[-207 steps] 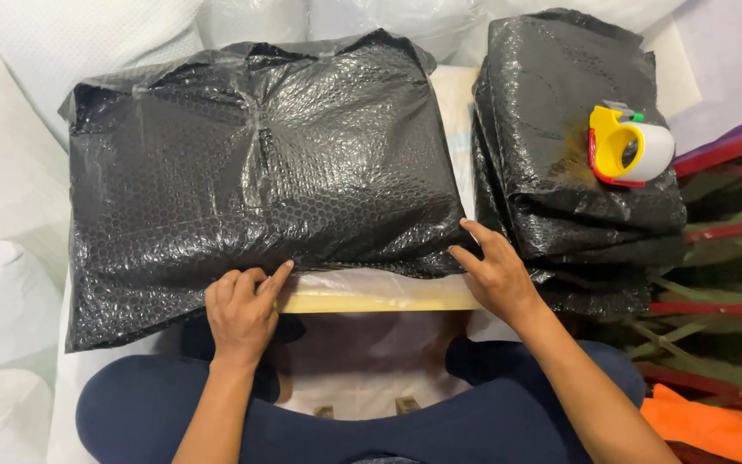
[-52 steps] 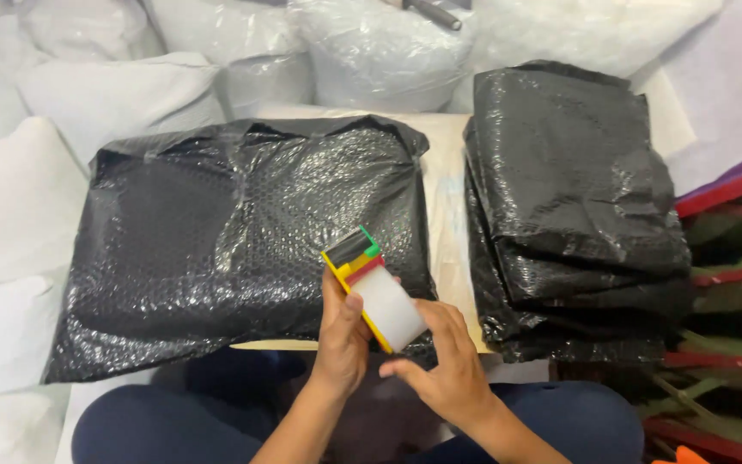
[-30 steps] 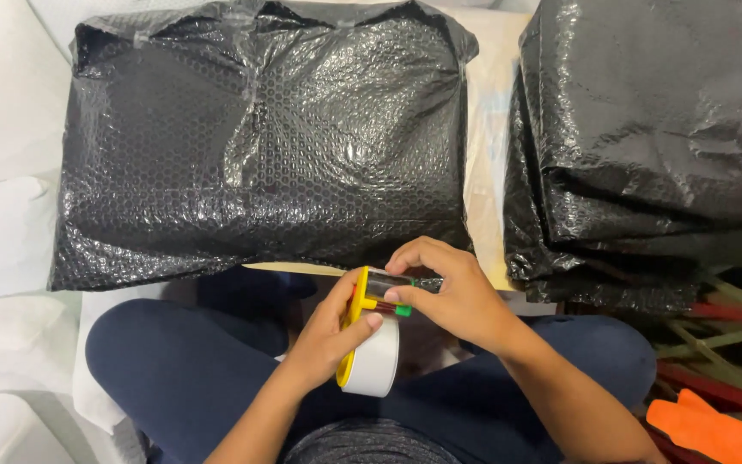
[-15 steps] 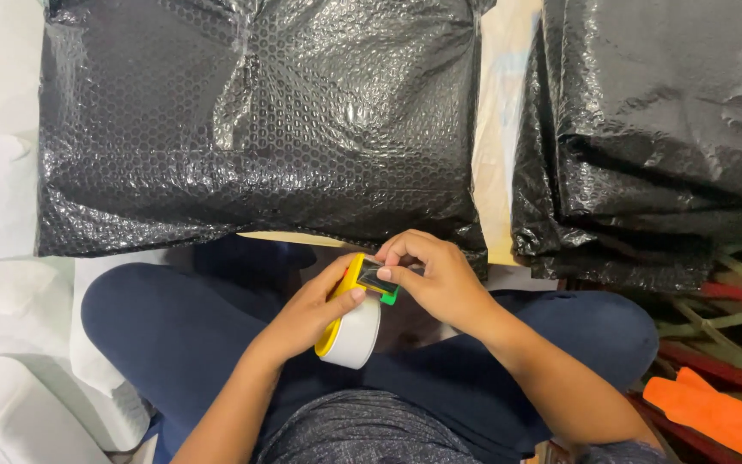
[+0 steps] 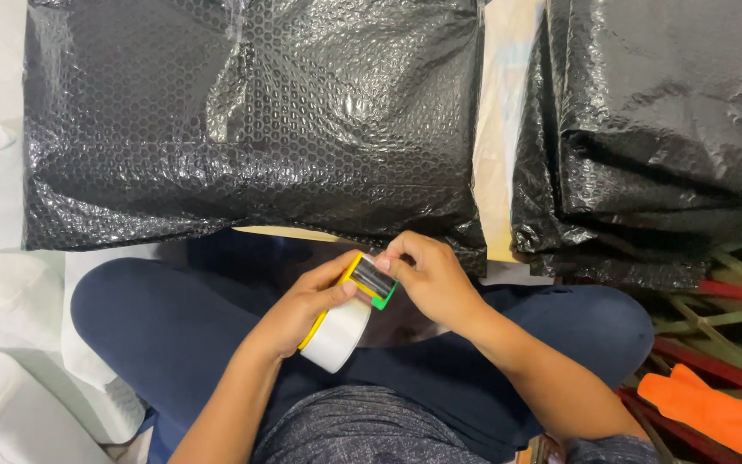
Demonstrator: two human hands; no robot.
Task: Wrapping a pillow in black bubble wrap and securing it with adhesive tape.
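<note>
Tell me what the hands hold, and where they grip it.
A tape dispenser: left hand around its roll, right hand pinching its green front end.

Black bubble-wrap parcel [image 5: 251, 120]: top cut off by frame edge. Stack of black wrapped parcels [image 5: 663, 129]: top and right side cropped. Tape dispenser [image 5: 347, 311]: tape end hidden under right hand [image 5: 427, 279]. Orange object [image 5: 714, 417]: cropped, kind unclear.

Two hands, left [image 5: 298, 314] and right [image 5: 429, 277], share one tape dispenser [image 5: 347, 312] with one white roll. One black bubble-wrap parcel [image 5: 251, 120] lies beside one stack of black bubble-wrap bags [image 5: 663, 129]. One orange object [image 5: 714, 417] sits lower right.
</note>
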